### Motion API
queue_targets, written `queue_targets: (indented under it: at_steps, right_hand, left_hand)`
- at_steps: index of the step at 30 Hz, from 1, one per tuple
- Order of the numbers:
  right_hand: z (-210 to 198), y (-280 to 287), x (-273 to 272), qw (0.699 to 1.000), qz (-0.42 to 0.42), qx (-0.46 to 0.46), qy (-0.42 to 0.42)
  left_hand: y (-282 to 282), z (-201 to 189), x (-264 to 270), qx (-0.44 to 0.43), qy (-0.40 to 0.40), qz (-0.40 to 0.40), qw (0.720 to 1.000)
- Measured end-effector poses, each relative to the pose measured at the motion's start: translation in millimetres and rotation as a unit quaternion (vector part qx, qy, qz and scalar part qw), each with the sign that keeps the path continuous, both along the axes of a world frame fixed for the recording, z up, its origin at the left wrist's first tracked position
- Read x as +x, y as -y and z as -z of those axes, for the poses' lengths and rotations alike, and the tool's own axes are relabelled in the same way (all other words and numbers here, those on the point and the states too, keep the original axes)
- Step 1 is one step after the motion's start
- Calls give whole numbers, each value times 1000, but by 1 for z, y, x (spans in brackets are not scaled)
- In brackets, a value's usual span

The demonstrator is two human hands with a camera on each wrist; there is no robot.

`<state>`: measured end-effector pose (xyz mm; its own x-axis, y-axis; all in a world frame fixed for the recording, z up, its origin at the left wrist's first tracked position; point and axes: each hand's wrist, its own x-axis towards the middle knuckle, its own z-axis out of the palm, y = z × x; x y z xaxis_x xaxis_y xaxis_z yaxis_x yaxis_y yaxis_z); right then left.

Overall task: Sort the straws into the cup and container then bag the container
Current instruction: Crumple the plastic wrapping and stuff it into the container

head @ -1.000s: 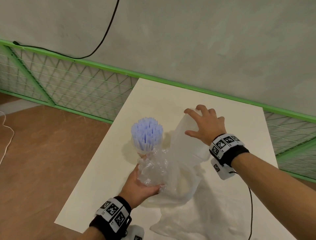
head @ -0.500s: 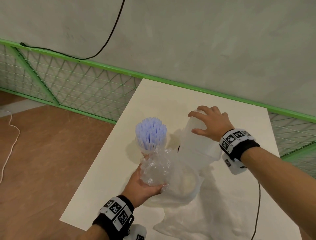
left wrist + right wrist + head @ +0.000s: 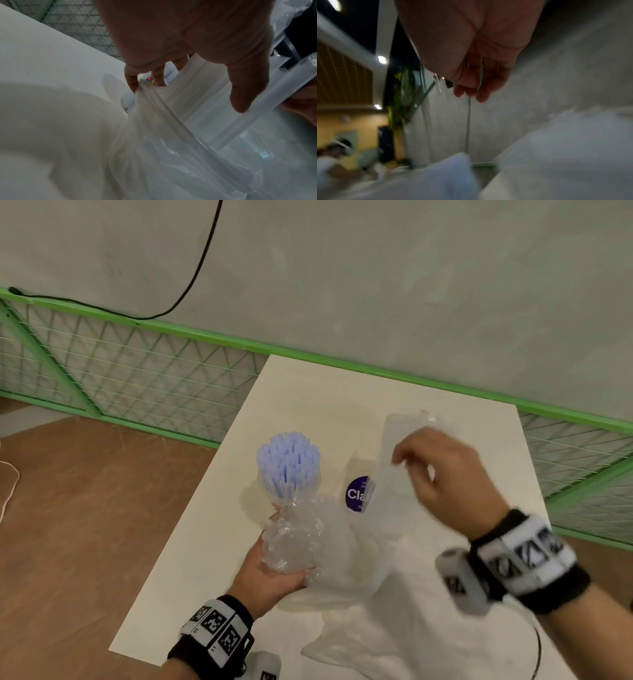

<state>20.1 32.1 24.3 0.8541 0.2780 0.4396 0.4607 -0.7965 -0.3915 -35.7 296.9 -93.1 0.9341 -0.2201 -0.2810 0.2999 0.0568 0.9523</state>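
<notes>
The left hand (image 3: 270,573) grips the bunched bag (image 3: 294,539) near the table's (image 3: 191,570) left edge. The right hand (image 3: 442,484) pinches the bag's far edge up. The straws (image 3: 287,467) stand just beside. The container (image 3: 359,494) sits between the hands.

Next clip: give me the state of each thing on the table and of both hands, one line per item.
straws: upright, bunched, standing on the table.
bag: translucent, held up at two points, its lower part lying crumpled on the table.
container: behind or inside the bag film, only its purple label showing.
left hand: gripping a bunched part of the bag.
right hand: blurred, pinching the bag's upper edge, raised.
table: white, bearing everything.
</notes>
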Motion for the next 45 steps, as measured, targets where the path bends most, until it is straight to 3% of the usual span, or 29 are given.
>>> queue_targets:
  at_steps: [2, 5, 8, 10, 13, 17, 24, 32, 35, 40, 45]
  right_hand:
    - [19, -29, -37, 995, -21, 42, -83]
    - [63, -52, -60, 974, 28, 66, -214]
    - [97, -51, -49, 925, 84, 104, -357]
    - [115, -49, -34, 895, 111, 146, -407]
    - [137, -52, -6, 896, 106, 112, -416]
    - [164, -66, 29, 904, 59, -19, -424]
    - [185, -79, 58, 871, 15, -204, -447]
    - [179, -85, 58, 843, -11, -307, -442]
    - [175, -83, 53, 863, -26, -308, -400]
    - [166, -82, 43, 926, -14, -297, -233]
    - [130, -75, 12, 977, -3, -141, -158]
  left_hand:
    - [-3, 1, -1, 2, -1, -1, 1000]
    - [-9, 6, -2, 10, 1, -7, 1000]
    - [-14, 13, -3, 25, 0, -19, 1000]
    - [-16, 11, -5, 42, -9, -29, 999]
    - [-18, 6, -7, 57, -24, -25, 998]
    - [-25, 16, -5, 66, -49, -28, 996]
    - [-31, 28, -3, 77, -56, -37, 995]
    - [-34, 30, -6, 102, -42, -40, 993]
    - [-34, 27, -6, 112, -38, -30, 992]
    - [-34, 19, -7, 103, -46, -27, 993]
    - [-28, 15, -5, 71, -26, -29, 997]
